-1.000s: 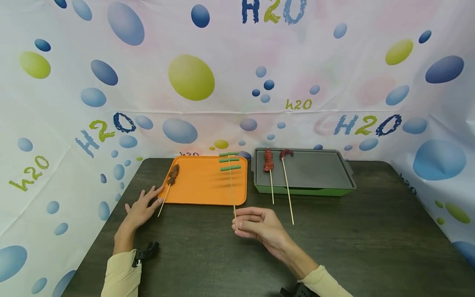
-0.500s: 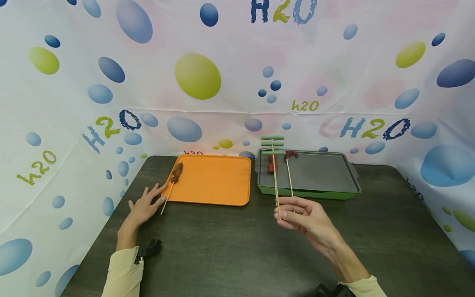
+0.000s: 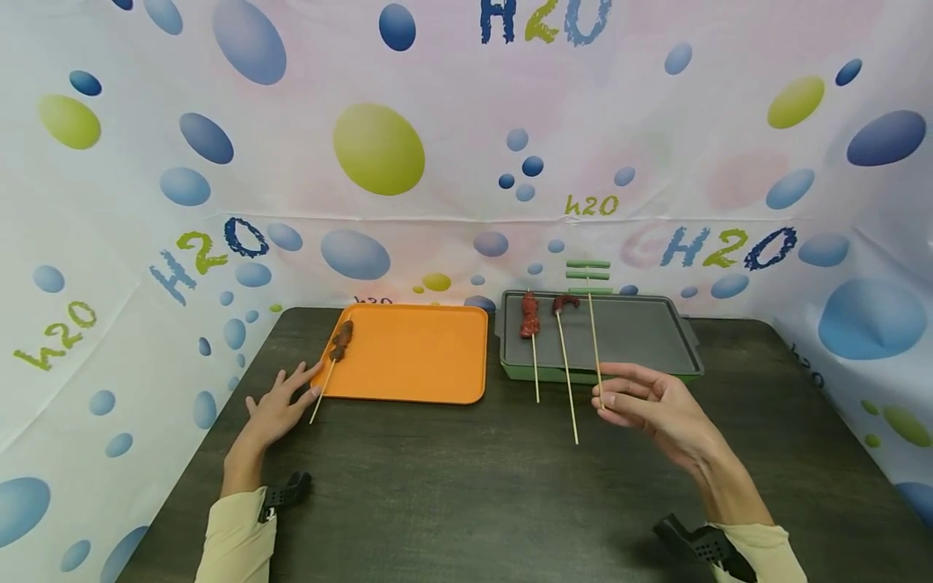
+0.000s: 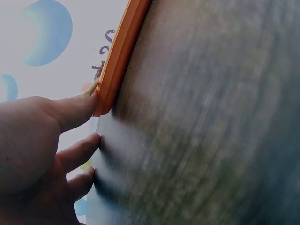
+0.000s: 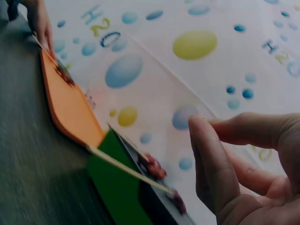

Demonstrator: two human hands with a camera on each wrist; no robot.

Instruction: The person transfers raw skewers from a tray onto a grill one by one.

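Observation:
My right hand (image 3: pixel 656 405) pinches the lower end of a skewer of thin green stalks (image 3: pixel 589 276). The stalks stand crosswise at its tip, seen against the back rim of the grill pan (image 3: pixel 641 332). In the right wrist view, thumb and fingertips meet, but the skewer cannot be made out. A red meat skewer (image 3: pixel 530 316) and a dark red curled skewer (image 3: pixel 566 303) lie on the pan's left part, sticks over the front edge. My left hand (image 3: pixel 277 409), fingers spread, touches the left edge of an orange tray (image 3: pixel 408 356) that bears a brown meat skewer (image 3: pixel 340 343).
The dark wooden table (image 3: pixel 437 494) runs in front of tray and pan. Behind it hangs a white sheet (image 3: pixel 452 162) with bubbles and letters. The pan has a green base (image 5: pixel 117 183) and stands just right of the tray.
My right hand has carried the green stalk skewer from over the tray rightward, past the two other skewers, to the pan. My left hand keeps its place at the tray.

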